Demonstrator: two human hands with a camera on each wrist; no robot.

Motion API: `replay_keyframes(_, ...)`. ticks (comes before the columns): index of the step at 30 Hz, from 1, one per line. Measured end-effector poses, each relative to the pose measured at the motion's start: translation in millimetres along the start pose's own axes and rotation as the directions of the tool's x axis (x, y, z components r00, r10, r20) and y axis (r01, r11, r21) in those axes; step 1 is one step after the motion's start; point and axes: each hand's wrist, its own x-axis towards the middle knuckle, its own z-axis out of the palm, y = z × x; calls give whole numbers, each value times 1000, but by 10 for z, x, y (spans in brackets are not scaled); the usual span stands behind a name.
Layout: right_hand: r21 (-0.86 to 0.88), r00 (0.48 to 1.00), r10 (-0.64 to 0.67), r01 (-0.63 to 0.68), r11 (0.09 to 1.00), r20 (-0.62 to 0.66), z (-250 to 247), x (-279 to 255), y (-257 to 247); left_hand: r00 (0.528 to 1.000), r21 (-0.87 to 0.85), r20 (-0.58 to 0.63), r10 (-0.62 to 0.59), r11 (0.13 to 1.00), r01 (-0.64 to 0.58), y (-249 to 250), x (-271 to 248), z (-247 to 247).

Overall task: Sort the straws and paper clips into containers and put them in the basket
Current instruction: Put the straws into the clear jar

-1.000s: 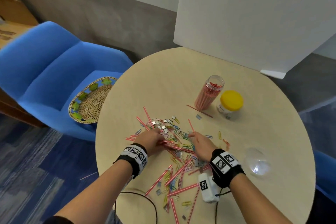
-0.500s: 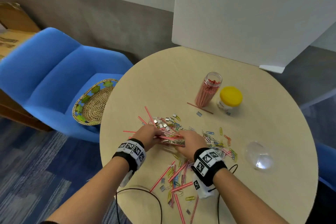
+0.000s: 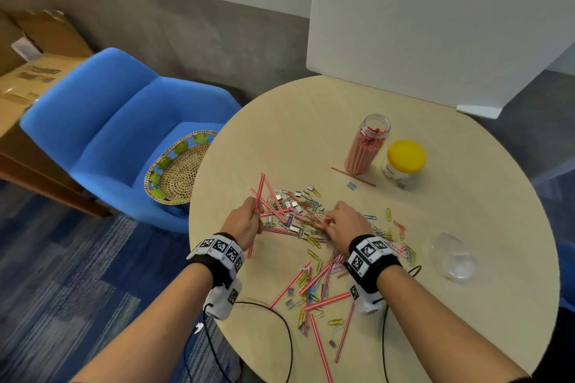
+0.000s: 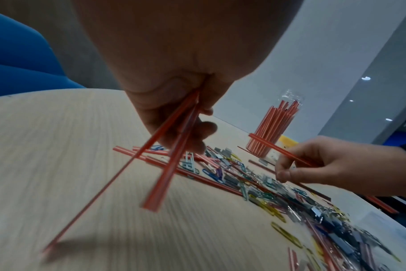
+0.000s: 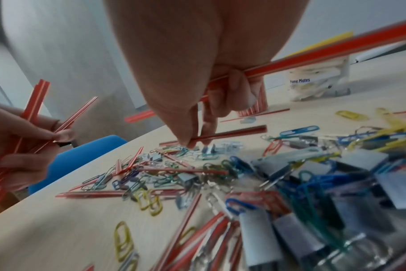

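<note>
1. Straws are being gathered from the mixed pile point(image 3: 298, 227) on the table point(image 3: 311, 121); that is judged to be the step in hand, with sorting far from done.
2. A small bunch of straws point(image 3: 259, 193) is being gripped in the left hand point(image 3: 241, 222), fingers curled round it, the ends fanning out above and below.
3. One straw point(image 5: 313, 60) is being kept tucked in the curled right hand point(image 3: 348, 222), while another point(image 5: 230, 134) is being pinched at the fingertips point(image 5: 186, 143), right at the pile.
4. More straws and paper clips point(image 3: 401, 228) are lying scattered near the table's front edge.
5. An open jar point(image 3: 367, 146), already packed with straws, is standing beyond the pile, a yellow-lidded jar point(image 3: 403, 160) just beside it.
6. The basket point(image 3: 177, 168) is waiting on the blue chair point(image 3: 102, 134), off the table.
7. Next, the pinched straw likely needs lifting free of the clips, then both bunches are to be carried to the open jar.
</note>
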Motion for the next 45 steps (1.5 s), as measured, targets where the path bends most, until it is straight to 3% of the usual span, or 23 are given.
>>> replay_keyframes(4, 33, 997, 82, -82, 996, 0, -108, -12, 85, 999, -55, 43, 7, 998, -4, 84, -128, 84)
replay_keyframes(8, 182, 974, 169, -195, 964, 148, -121, -98, 173, 990, 129, 140, -15, 992, -3, 182, -314, 254)
replay_keyframes(10, 225, 958, 167, -221, 949, 234, -111, -198, 189, 971, 256, 225, -77, 967, 17, 181, -392, 379)
replay_keyframes(13, 196, 931, 257, -312, 930, 260, -107, -299, 205, 939, 369, 291, -185, 927, 68, 178, -438, 556)
replay_keyframes(18, 155, 812, 380, -487, 860, 443, -75, -484, 185, 941, 364, 169, -293, 906, 217, 284, -462, 716)
replay_keyframes(21, 140, 724, 446, -591, 795, 527, 37, -565, 104, 961, 449, 80, -264, 871, 202, 397, -463, 753)
replay_keyframes(26, 148, 770, 450, -562, 813, 453, 150, -638, -116, 949, 582, 109, -296, 793, 181, 497, -412, 791)
replay_keyframes(28, 172, 811, 446, -535, 827, 379, 177, -601, -219, 945, 650, 143, -293, 748, 133, 509, -409, 835)
replay_keyframes(32, 126, 833, 444, -505, 854, 331, 217, -484, -308, 941, 709, 197, -275, 703, 57, 515, -456, 907)
replay_keyframes(34, 108, 844, 431, -484, 868, 321, 235, -448, -295, 939, 677, 197, -281, 732, 77, 464, -473, 903)
replay_keyframes(38, 117, 809, 450, -524, 844, 378, 202, -419, -168, 948, 545, 150, -280, 823, 157, 339, -445, 782)
replay_keyframes(45, 243, 848, 398, -493, 835, 351, 50, -521, 138, 983, 251, 84, -164, 958, 138, 309, -339, 615)
